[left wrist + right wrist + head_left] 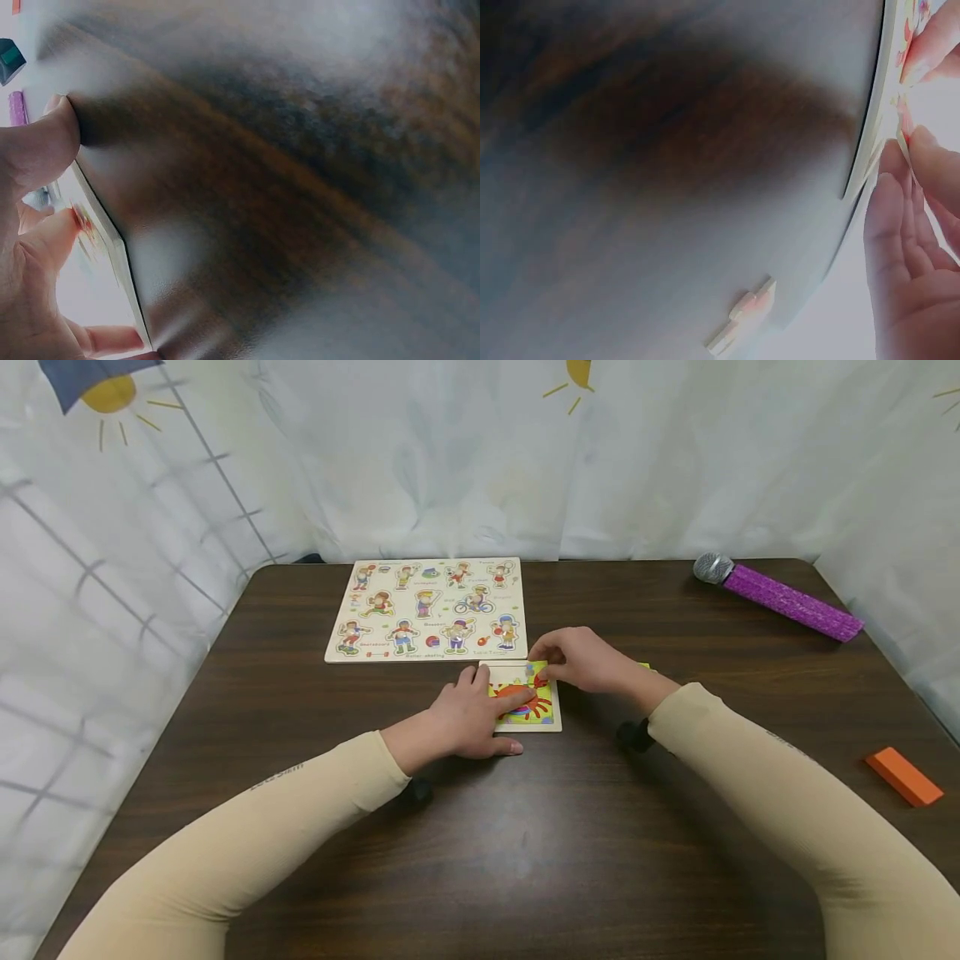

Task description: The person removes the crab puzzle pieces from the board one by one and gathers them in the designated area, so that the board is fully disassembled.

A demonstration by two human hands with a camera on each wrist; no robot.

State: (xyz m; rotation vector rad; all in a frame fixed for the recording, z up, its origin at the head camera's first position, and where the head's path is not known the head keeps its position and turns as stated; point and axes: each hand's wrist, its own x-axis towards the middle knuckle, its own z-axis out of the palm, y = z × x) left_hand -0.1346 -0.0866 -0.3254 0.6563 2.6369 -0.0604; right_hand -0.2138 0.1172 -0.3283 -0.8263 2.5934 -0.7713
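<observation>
A small wooden jigsaw puzzle (553,720) with an orange crab picture lies in the middle of the table; a strip of its upper left shows bare wood. My left hand (467,717) rests over its left side, index finger straight across the crab and thumb stretched on the table below the frame. At the upper right corner my right hand (587,658) pinches a puzzle piece (904,124) between thumb and fingers, tilted at the puzzle's edge in the right wrist view. Another puzzle piece (742,318) lies loose on the table, mostly hidden behind the right wrist in the head view.
Directly behind the puzzle is a larger wooden board (442,603) with sports figures. A purple glittery microphone (787,600) lies at the back right, and an orange block (904,776) near the right edge. White curtains (637,468) hang around the table.
</observation>
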